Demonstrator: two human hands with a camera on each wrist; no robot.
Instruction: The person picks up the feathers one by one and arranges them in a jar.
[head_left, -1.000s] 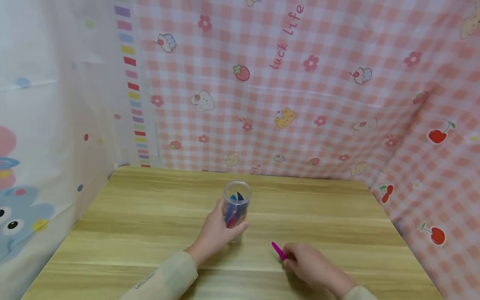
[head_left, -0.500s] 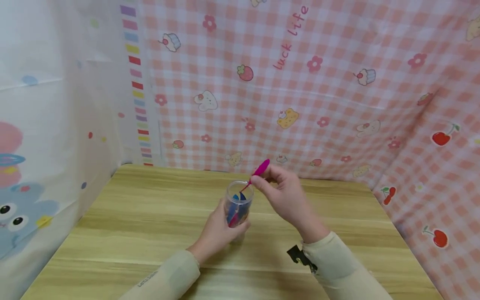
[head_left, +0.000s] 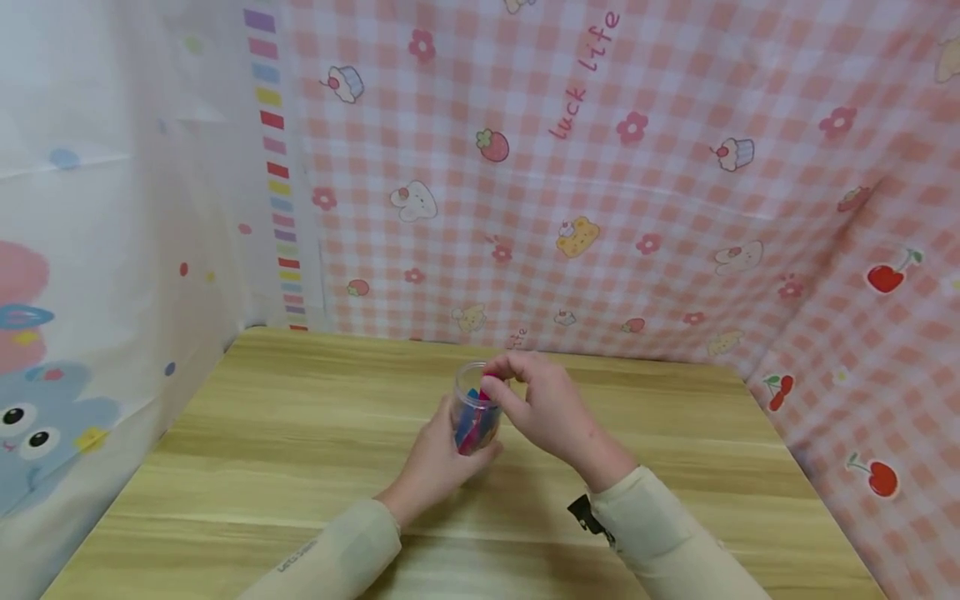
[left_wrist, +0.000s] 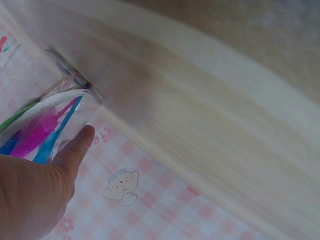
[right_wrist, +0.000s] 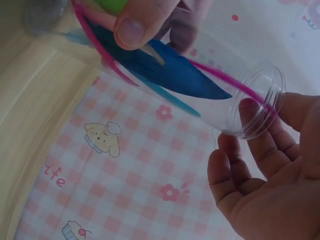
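A clear plastic jar [head_left: 460,387] holds several coloured feathers and stands on the table. Wrapped around its side, my left hand [head_left: 429,467] grips it, the thumb lying along the wall. At the mouth, my right hand [head_left: 551,408] pinches a magenta feather [right_wrist: 225,79], whose thin shaft reaches down inside; the fingers cover its upper end. The right wrist view shows a dark blue feather [right_wrist: 185,77] through the wall. In the left wrist view, a white feather [left_wrist: 42,105], a magenta one and a green one show near the bottom of the jar.
The wood-grain table [head_left: 262,433] runs back to a pink checked cloth [head_left: 450,167] hanging behind it. More printed cloth hangs at the left and right sides. A black strap piece [head_left: 588,515] sticks out at the right sleeve.
My right hand has brought the magenta feather from low on the right up to the jar and then lowered it into the mouth. My left hand keeps its hold on the jar.
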